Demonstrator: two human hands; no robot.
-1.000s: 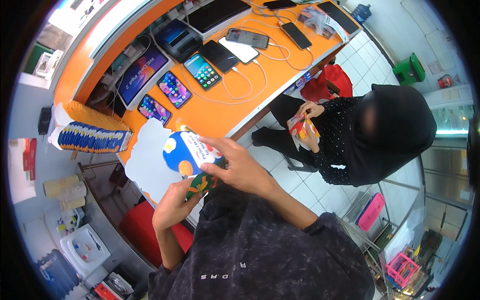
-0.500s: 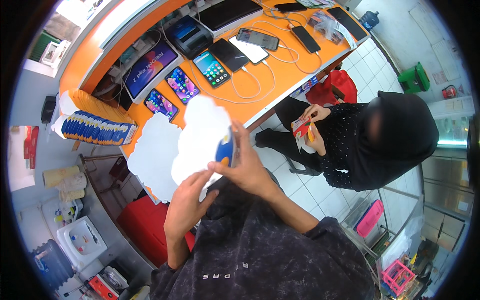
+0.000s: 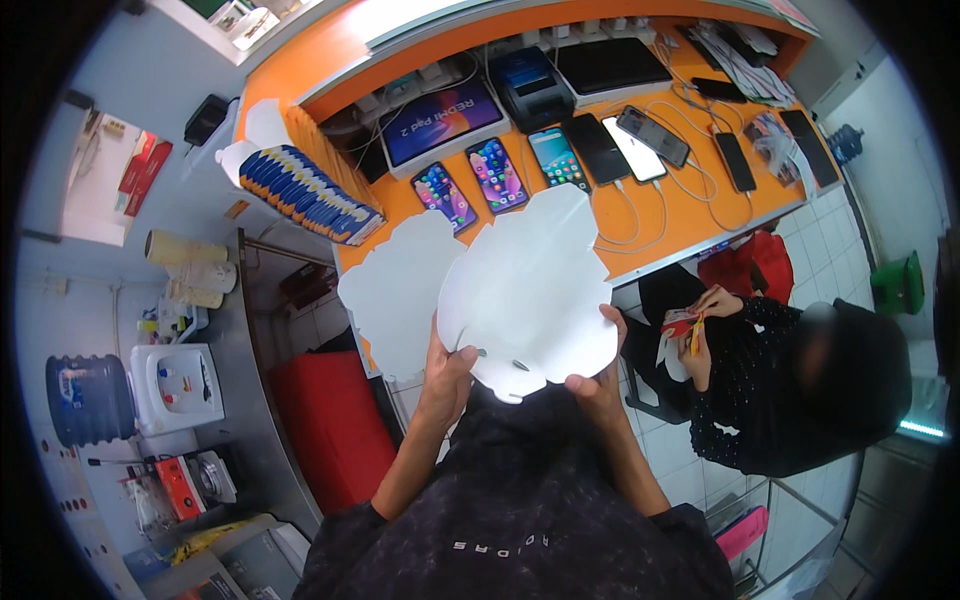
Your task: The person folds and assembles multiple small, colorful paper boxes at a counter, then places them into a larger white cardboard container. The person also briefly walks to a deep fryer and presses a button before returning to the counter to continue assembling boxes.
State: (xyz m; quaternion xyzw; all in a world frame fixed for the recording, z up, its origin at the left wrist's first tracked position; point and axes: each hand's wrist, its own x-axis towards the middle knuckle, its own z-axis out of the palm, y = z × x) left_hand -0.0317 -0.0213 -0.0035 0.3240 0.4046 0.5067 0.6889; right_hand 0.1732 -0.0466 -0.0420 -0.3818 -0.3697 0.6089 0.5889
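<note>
- Left grip [image 3: 450,375]: closed on left lower edge of white sheet [image 3: 530,290], thumb laid on its face.
- Right grip [image 3: 598,385]: closed on right lower edge of same sheet, thumb on face, fingers partly hidden behind.
- White sheet: held up in front of the torso, between both grips; blank glossy face is shown, far side hidden. Rounded left outline, stepped and wavy right edge, pointed top. Two small dark slots and a little tab are seen near the bottom edge.
- Second pale sheet [image 3: 405,300]: laid at left end of table [image 3: 398,200], scalloped edge, partly overlapped in view by the held sheet; contact between the two cannot be told.
- Top of held sheet: seen against the row of phones [image 3: 497,176]; gap in depth cannot be judged.
- Stack of blue-and-white cartons [image 3: 310,195]: placed left of the pale sheet, near the table's left edge.
- Open room: bare orange strip is left along the front edge, right of the held sheet; tiled floor is exposed below it.
- Right side: bounded by a seated co-worker [image 3: 810,390], by whom a small red-and-yellow carton [image 3: 683,325] is held.
- Red seat [image 3: 335,425]: placed left of the left forearm.
</note>
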